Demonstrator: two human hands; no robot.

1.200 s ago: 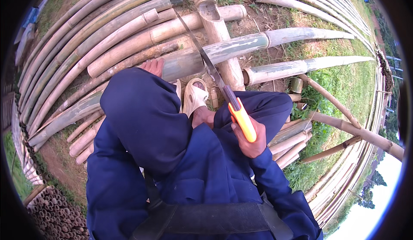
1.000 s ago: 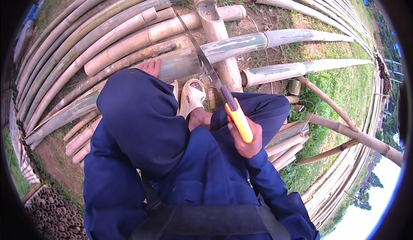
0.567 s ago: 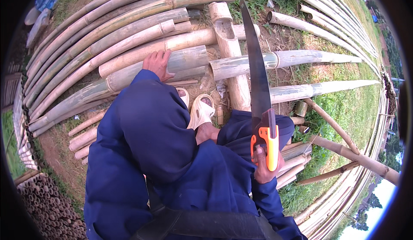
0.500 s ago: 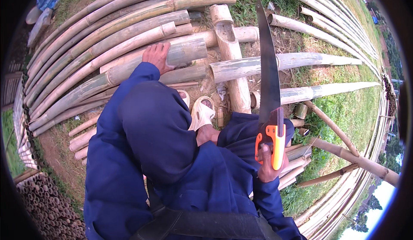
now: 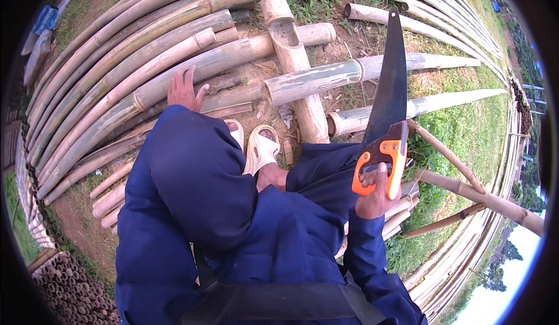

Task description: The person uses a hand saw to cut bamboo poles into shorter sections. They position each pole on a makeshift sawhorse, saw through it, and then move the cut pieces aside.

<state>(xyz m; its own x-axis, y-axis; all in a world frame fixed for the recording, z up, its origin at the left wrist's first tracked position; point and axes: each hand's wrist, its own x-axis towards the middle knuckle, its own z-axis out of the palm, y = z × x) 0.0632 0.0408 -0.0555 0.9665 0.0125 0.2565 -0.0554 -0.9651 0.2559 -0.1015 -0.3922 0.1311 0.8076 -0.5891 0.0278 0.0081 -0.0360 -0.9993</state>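
- Nearest are the person's navy-blue jacket (image 5: 268,243) and a broad black strap (image 5: 279,303) across it, above bent knees in dark navy trousers (image 5: 201,176).
- The bare right hand (image 5: 375,196) is wrapped around the bright orange handle of a handsaw with a dark, tapering, toothed steel blade (image 5: 387,101), the tip pointing away from the body.
- The bare left hand (image 5: 185,92) is spread, thumb apart from the fingers, grasping nothing; it lies beside a long grey-green bamboo pole (image 5: 222,58), and whether it touches cannot be told.
- Beige open-toed sandals (image 5: 260,151) stand on the ground between the knees.
- Past them, a whitish-green bamboo pole with an open, hollow end (image 5: 329,80) rests across a pale, thick bamboo length with a notch (image 5: 296,57); the blade passes in front of this pole.
- To the left runs a row of tan bamboo poles (image 5: 105,63), side by side.
- Farther off, slender pale bamboo poles (image 5: 442,37) lie over green grass.
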